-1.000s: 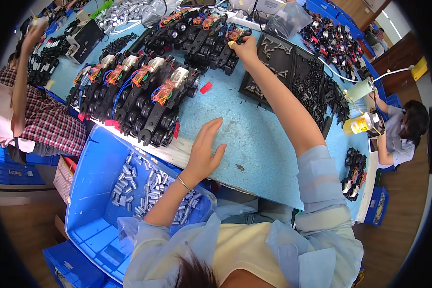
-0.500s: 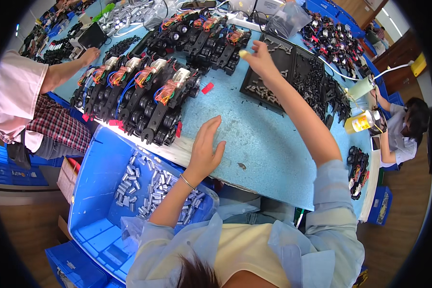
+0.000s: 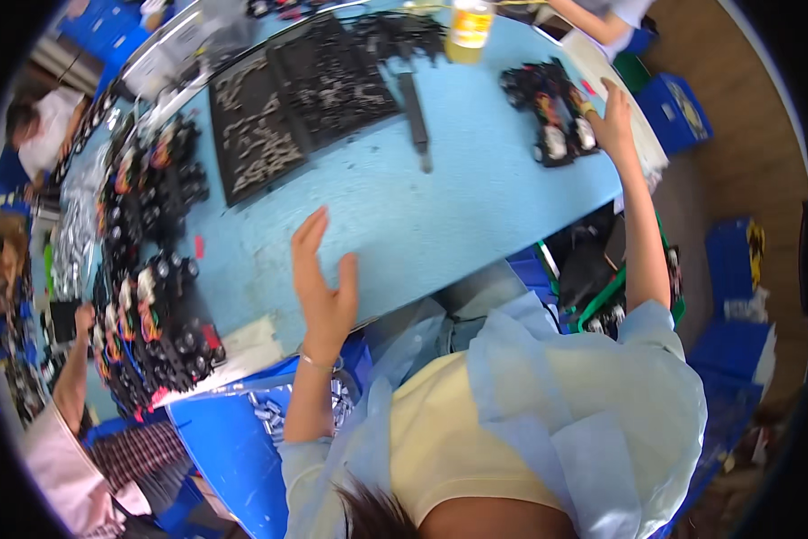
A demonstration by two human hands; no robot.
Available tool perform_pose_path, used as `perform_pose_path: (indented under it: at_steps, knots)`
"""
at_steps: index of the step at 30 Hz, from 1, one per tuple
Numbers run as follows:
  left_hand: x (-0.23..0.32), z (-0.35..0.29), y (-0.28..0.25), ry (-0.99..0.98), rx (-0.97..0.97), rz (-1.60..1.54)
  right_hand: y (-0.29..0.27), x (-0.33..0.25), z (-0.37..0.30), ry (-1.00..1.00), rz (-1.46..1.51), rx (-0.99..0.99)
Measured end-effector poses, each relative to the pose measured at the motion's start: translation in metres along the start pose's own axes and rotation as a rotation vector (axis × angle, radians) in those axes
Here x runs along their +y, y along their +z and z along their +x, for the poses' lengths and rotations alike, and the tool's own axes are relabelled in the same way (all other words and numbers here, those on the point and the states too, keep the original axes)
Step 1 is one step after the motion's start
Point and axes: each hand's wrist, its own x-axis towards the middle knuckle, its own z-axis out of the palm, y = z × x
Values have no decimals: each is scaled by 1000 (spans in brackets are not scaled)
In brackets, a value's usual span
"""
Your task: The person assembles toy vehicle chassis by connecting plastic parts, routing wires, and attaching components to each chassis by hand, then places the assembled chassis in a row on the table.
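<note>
1. The toy car chassis (image 3: 555, 115), black with small wheels and bits of red wiring, sits in a small cluster near the far right edge of the light blue worktop (image 3: 458, 202).
2. The right hand (image 3: 612, 121) reaches out at full arm's length and lies against the right side of that cluster, fingers loosely spread over it; whether the grip actually pinches a part I cannot tell (the hand hides the contact).
3. The left hand (image 3: 321, 278) hovers or rests flat over the bare worktop near its front edge, its grip spread wide and holding nothing, with a thin bracelet at the wrist.
4. Two black trays (image 3: 258, 135) of small dark parts lie side by side toward the far side of the worktop, well apart from both hands.
5. A long black tool (image 3: 417, 121) lies between the trays and the chassis cluster, and a yellow bottle (image 3: 470, 27) stands at the far edge.
6. Rows of further black chassis with orange wiring (image 3: 148, 296) line the left side of the worktop.
7. A blue bin (image 3: 229, 449) stands below the front edge, by the left forearm.
8. Another person's arm (image 3: 70, 373) shows at the far left.
</note>
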Motion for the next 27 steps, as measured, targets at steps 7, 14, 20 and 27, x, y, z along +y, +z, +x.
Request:
perform_pose_path:
  at_steps: [7,14,20,27]
  knots:
    - [47,70,193,-218,-519,-572,17,47,-29,357,440,-426]
    - [68,99,295,-416,-496,-644,11,18,-42,351,797,-508]
    - [71,62,158,-203,-742,-250,-57,-88,-169,420,1336,-623]
    - [49,32,46,-113,-638,359,-62,-197,-188,208,1357,-1123]
